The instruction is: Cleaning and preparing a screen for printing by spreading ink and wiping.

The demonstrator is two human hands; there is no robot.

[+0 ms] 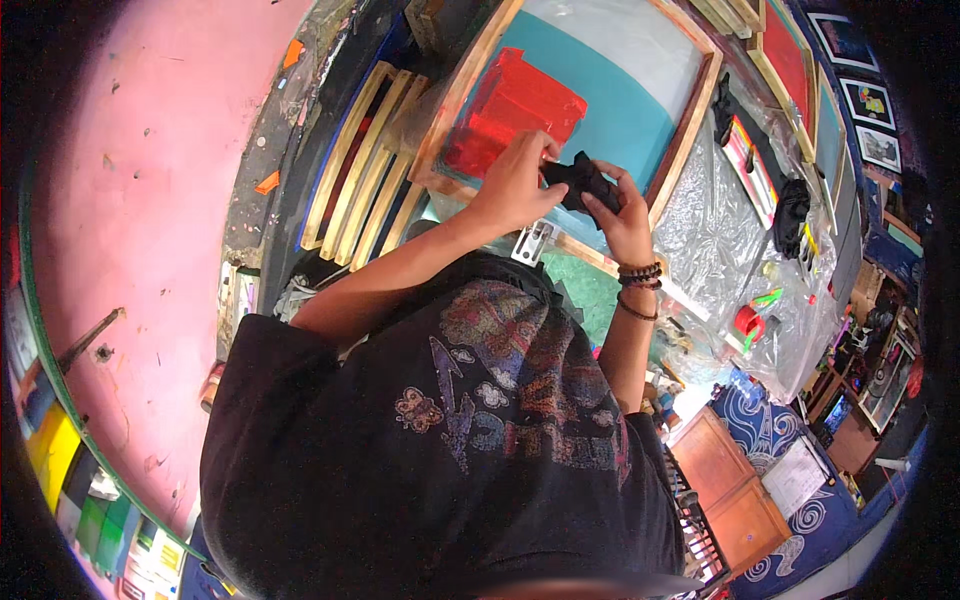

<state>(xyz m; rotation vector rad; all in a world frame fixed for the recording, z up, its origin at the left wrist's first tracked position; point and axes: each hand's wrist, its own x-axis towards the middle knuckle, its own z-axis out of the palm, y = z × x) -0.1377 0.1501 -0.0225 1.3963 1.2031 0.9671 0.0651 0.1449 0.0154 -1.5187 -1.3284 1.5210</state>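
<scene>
A crumpled black cloth [585, 188] is held up between my two hands, over the near part of a wood-framed screen [690, 130]. My left hand [515, 185] is closed at the cloth's left end, its fingertips partly hidden. On the other side, my right hand [625, 218] pinches the cloth between thumb and fingers. Beneath them the screen's mesh is teal, with a pale grey far part and a red painted patch [520, 105] at the left. A metal hinge clamp [533, 242] grips the near edge of the wooden frame.
Several wooden frames [365, 165] stand stacked left of the screen. Clear plastic sheeting [700, 220] covers the surface at right, with a red tape roll [748, 322] and a dark cloth bundle [791, 215] on it. A pink wall [150, 200] rises at far left.
</scene>
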